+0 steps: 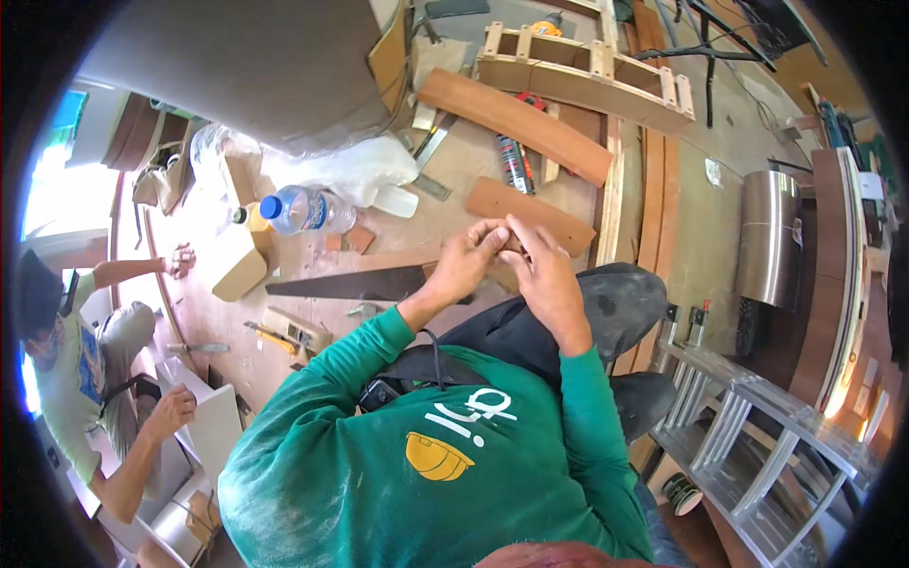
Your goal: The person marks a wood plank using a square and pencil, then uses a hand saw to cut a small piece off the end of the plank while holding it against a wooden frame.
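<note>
My left hand (pixel 464 262) and my right hand (pixel 547 281) meet in front of me above my bent knee. Fingers and thumbs of both are curled in and pressed together at the tips. Whatever they pinch, if anything, is too small or too hidden to name. Just beyond them a reddish-brown board (pixel 492 201) lies on the work surface. A handsaw (pixel 346 285) with a dark blade lies beside my left wrist. Farther left stands a clear plastic water bottle (pixel 308 209) with a blue cap, near small reddish wood offcuts (pixel 359 239).
A yellow utility knife (pixel 272 335) lies left of my arm. Ahead are a long brown board (pixel 516 123), a dark tube (pixel 515 163) and a wooden frame (pixel 587 80). An aluminium ladder (pixel 748 431) is at right. At left another person (pixel 90 360) sits with both arms out.
</note>
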Motion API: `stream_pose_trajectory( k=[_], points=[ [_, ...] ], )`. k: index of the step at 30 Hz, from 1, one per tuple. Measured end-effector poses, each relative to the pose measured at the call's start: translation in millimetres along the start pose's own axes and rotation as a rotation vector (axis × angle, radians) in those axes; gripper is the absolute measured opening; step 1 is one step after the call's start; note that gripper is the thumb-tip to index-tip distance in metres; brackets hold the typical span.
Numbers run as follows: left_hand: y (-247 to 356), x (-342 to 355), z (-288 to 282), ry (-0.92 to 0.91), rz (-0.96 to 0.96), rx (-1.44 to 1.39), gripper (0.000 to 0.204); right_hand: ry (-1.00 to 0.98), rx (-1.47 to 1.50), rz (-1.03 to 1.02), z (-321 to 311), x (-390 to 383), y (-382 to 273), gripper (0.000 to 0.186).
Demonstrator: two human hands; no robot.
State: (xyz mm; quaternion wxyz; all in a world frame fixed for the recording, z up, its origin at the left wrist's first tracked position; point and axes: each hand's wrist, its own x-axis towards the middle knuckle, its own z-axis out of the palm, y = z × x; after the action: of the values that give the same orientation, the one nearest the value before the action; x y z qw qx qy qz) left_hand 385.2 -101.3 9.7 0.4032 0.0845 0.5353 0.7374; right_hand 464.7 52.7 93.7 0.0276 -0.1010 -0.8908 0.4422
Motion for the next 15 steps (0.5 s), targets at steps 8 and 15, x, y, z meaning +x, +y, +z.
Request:
stream_pose_trajectory(
  k=[8,15],
  points=[
    [26,-50,5,-0.192,0.243,0.787,0.045,0.342,0.065,0.148,-18,-55,37,0.035],
    [-17,-108,-74,-0.235,0.509,1.221,0.031,0.723,0.989,0.447,-89,-76,118,0.035]
  ],
)
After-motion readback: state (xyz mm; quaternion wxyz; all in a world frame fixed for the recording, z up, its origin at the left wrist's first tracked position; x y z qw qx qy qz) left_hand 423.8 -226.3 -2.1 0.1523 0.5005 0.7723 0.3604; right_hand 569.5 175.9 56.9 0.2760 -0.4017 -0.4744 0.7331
